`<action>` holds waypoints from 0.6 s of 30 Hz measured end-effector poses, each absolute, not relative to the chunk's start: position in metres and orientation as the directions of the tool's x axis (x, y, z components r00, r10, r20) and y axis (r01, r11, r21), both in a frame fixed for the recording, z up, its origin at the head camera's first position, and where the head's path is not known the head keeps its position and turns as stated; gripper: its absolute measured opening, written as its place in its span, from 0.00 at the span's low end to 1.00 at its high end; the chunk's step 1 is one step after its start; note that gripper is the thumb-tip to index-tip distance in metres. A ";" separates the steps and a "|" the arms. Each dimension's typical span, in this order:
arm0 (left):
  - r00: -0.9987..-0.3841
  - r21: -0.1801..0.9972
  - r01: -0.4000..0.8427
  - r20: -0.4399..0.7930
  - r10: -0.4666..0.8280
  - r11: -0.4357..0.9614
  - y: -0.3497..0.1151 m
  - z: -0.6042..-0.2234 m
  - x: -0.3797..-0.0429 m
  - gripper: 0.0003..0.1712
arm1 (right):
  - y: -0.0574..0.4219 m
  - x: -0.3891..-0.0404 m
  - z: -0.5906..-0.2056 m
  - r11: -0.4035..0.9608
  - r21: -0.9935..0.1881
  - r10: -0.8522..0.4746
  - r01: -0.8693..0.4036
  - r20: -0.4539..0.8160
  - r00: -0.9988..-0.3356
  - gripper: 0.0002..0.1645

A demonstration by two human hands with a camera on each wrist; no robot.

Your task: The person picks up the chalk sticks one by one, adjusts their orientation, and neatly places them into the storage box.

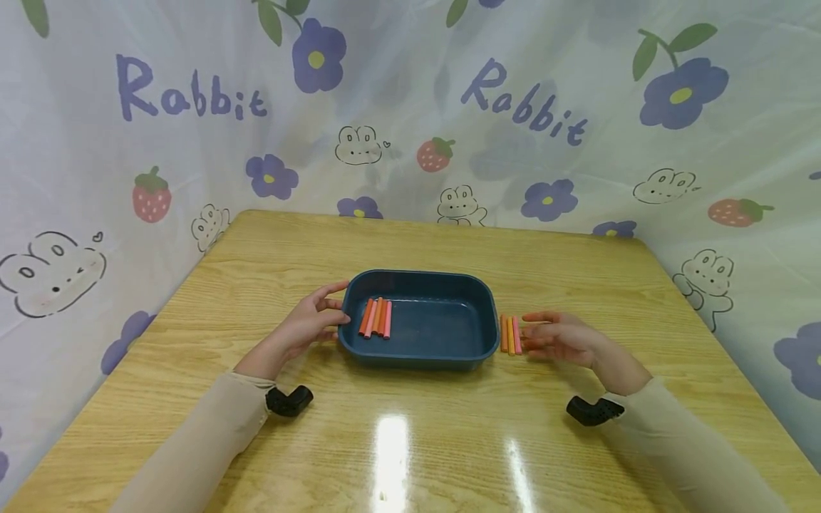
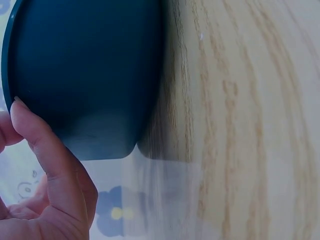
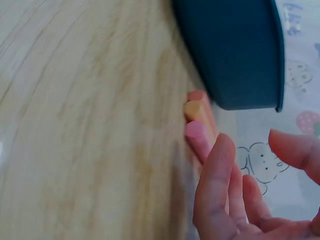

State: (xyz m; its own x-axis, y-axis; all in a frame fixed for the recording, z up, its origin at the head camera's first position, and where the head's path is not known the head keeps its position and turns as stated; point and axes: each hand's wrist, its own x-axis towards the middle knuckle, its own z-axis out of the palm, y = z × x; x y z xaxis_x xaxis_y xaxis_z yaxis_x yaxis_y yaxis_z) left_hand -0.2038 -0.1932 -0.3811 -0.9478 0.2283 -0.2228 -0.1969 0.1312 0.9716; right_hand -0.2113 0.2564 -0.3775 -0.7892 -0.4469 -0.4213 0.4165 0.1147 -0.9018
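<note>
A dark blue rectangular plastic tub [image 1: 417, 362] with rounded corners stands on the table. My left hand [image 1: 306, 324] grips its left rim, the thumb [image 2: 37, 127] lying against the rim and the other fingers around the side. Several orange and pink chalk sticks [image 1: 375, 318] lie side by side in the left part of the tub. Outside its right wall three more sticks rest in a row: an orange stick [image 3: 198, 95], a yellow-orange stick [image 3: 194, 111] and a pink stick [image 3: 197, 131]. Close at their right is my right hand [image 1: 561, 338], fingers loosely bent and apart, thumb raised, holding nothing.
The wooden table [image 1: 321, 434] reaches to a white curtain [image 1: 398, 85] printed with rabbits, flowers and strawberries at the back and sides. Black angled wrist pieces [image 1: 288, 401] sit at both sleeve cuffs.
</note>
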 end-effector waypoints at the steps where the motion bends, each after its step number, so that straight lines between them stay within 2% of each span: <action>1: -0.948 0.972 -0.196 -0.222 0.229 0.131 -0.193 -0.381 -0.203 0.39 | 0.256 -0.211 -0.379 0.128 -0.901 -0.431 0.414 -0.426 -0.795 0.39; 12: -0.948 0.971 -0.205 -0.229 0.222 0.127 -0.193 -0.379 -0.202 0.39 | 0.245 -0.220 -0.390 0.255 -0.895 -0.327 0.366 -0.436 -0.839 0.41; 18: -0.948 0.972 -0.199 -0.223 0.227 0.124 -0.193 -0.379 -0.202 0.40 | 0.237 -0.224 -0.389 0.340 -0.884 -0.319 0.322 -0.431 -0.844 0.42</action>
